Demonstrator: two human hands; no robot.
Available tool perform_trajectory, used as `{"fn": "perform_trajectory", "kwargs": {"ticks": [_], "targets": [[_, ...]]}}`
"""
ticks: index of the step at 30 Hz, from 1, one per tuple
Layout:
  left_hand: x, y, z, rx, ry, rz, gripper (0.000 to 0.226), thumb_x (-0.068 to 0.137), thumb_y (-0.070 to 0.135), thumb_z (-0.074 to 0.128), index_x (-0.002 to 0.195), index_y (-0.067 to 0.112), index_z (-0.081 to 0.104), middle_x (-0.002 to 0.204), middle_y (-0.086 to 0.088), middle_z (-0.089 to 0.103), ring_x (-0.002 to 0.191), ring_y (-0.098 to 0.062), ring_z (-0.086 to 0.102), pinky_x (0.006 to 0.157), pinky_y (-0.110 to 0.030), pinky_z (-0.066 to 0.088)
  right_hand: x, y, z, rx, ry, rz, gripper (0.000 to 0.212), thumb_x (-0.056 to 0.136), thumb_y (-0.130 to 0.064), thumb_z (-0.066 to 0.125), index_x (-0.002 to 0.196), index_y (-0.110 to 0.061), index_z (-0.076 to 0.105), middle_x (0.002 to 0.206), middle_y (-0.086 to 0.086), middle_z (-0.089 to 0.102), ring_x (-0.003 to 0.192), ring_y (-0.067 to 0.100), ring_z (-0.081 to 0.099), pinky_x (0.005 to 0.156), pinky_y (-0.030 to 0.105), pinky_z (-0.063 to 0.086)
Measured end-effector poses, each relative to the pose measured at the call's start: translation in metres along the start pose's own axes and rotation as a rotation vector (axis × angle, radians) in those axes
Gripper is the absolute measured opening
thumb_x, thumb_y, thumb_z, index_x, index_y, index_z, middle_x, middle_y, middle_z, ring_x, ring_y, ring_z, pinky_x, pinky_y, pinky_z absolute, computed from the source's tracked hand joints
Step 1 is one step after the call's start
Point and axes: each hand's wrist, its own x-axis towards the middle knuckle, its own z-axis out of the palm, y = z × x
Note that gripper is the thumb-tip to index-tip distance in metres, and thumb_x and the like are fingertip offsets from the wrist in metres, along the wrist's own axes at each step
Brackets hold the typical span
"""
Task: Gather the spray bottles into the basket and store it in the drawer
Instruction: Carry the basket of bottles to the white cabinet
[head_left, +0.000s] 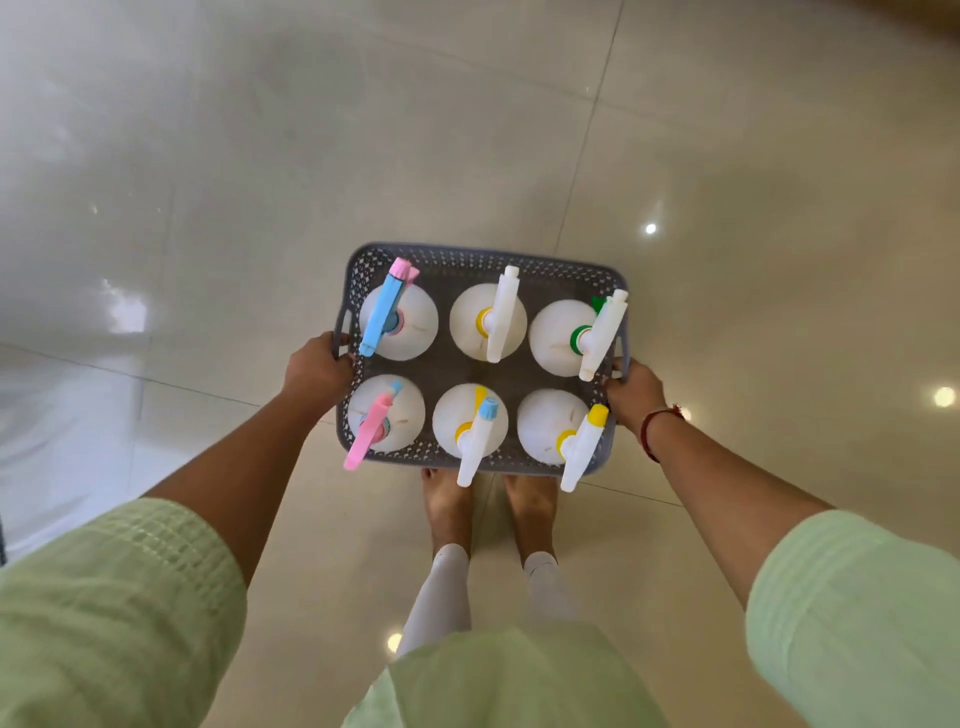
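Note:
A grey perforated plastic basket (457, 260) hangs in the air above the tiled floor, level, in the middle of the head view. Several white spray bottles stand upright in it in two rows: one with a blue and pink trigger (382, 312), one all white (501, 314), one with a green collar (600, 332), one with a pink trigger (369, 428), one with a blue nozzle (475, 439), one with a yellow nozzle (582, 447). My left hand (317, 369) grips the basket's left handle. My right hand (636, 392) grips the right handle.
Glossy beige floor tiles (519, 130) stretch in every direction, with light spots reflected in them. My two bare feet (488, 509) stand right under the basket's near edge. No drawer or furniture is in view.

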Motion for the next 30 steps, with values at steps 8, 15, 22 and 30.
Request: {"fn": "perform_trajectory", "kwargs": {"ticks": [8,15,22,30], "targets": [[-0.103,0.049,-0.106,-0.035,0.009,0.037,0.035,0.088,0.008,0.046,0.122,0.007,0.058,0.112,-0.027,0.065,0.101,-0.043,0.063,0.091,-0.046,0.052,-0.125,-0.056,-0.099,0.074,0.008,-0.028,0.033,0.093,-0.015,0.051,0.125,-0.007,0.057,0.122,0.023,0.062,0.111,0.038,0.059,0.092,0.040,0.048],[-0.209,0.084,-0.202,0.003,-0.020,0.133,0.037,0.087,0.013,0.051,0.123,0.011,0.059,0.111,-0.023,0.068,0.098,-0.039,0.066,0.088,-0.041,0.054,-0.234,-0.089,-0.191,0.094,0.050,-0.056,0.031,0.091,-0.015,0.051,0.120,-0.008,0.058,0.116,0.023,0.065,0.105,0.039,0.061,0.091,0.047,0.051],[-0.272,0.110,-0.280,0.067,-0.042,0.184,0.036,0.086,0.010,0.048,0.120,0.008,0.058,0.104,-0.020,0.069,0.087,-0.034,0.070,0.079,-0.039,0.058,-0.326,-0.110,-0.245,0.127,0.085,-0.088,0.032,0.092,-0.014,0.050,0.123,-0.007,0.057,0.118,0.022,0.064,0.105,0.038,0.062,0.089,0.047,0.053],[-0.308,0.134,-0.338,0.065,-0.136,0.223,0.029,0.089,0.004,0.047,0.116,0.006,0.057,0.099,-0.020,0.068,0.078,-0.033,0.072,0.062,-0.041,0.062,-0.389,-0.129,-0.282,0.165,0.118,-0.107,0.032,0.092,-0.017,0.051,0.123,-0.010,0.056,0.117,0.020,0.064,0.101,0.036,0.064,0.081,0.045,0.056]]}}
